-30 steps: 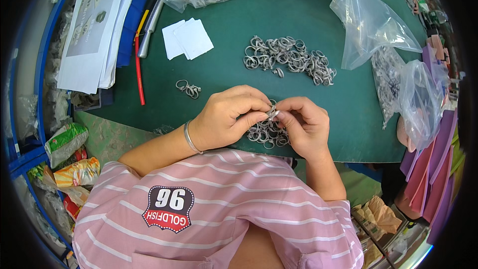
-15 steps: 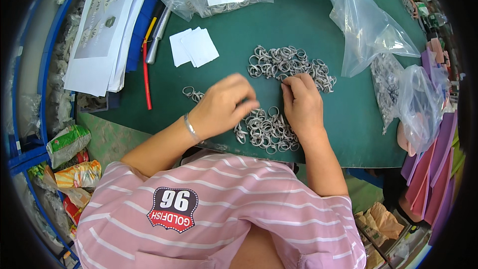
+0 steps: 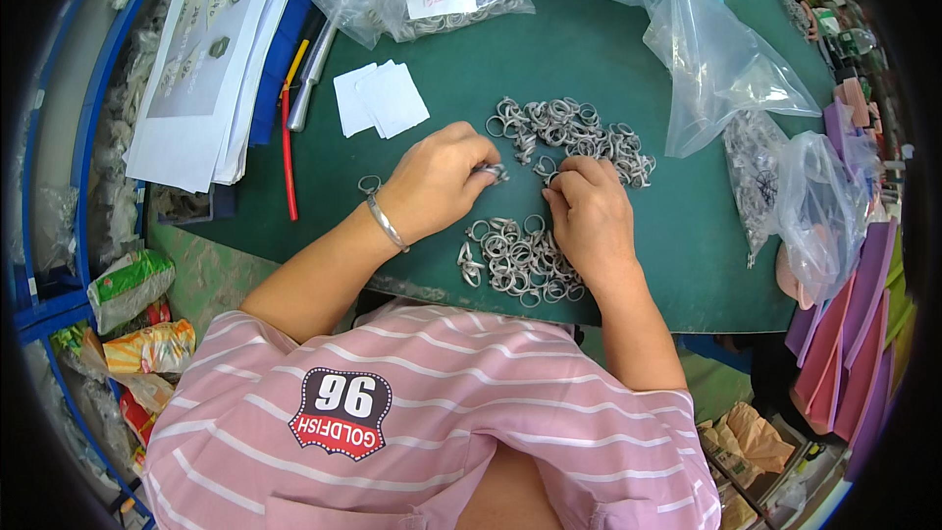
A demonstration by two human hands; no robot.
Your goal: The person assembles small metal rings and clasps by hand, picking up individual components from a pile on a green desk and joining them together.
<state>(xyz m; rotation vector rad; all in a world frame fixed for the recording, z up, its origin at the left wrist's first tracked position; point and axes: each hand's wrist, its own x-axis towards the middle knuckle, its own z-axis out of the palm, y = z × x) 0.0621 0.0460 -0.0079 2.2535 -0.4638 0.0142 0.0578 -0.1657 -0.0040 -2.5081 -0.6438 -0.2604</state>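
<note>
Two heaps of grey metal rings lie on the green tabletop: a far heap point(image 3: 569, 126) and a near heap point(image 3: 520, 263). My left hand point(image 3: 440, 177), with a silver bangle on its wrist, is closed on a few grey rings point(image 3: 494, 173) that stick out past its fingertips. At the near edge of the far heap, my right hand point(image 3: 594, 216) has its thumb and fingers pinched at a grey ring point(image 3: 546, 169). Beside my left wrist lies another ring point(image 3: 369, 184); whatever else is there is hidden by my hand.
White paper squares point(image 3: 383, 98) lie beyond my left hand. A red-and-yellow stick tool point(image 3: 289, 147) and a tapered metal rod point(image 3: 310, 79) are at the left, by printed sheets point(image 3: 196, 69). A bag of rings point(image 3: 422, 0) stands at the back; an unfilled-looking clear bag point(image 3: 711, 59) lies right.
My left hand has moved away from me and now shows rings at its fingertips. My right hand has shifted slightly toward me and left, staying at the far heap's edge.
</note>
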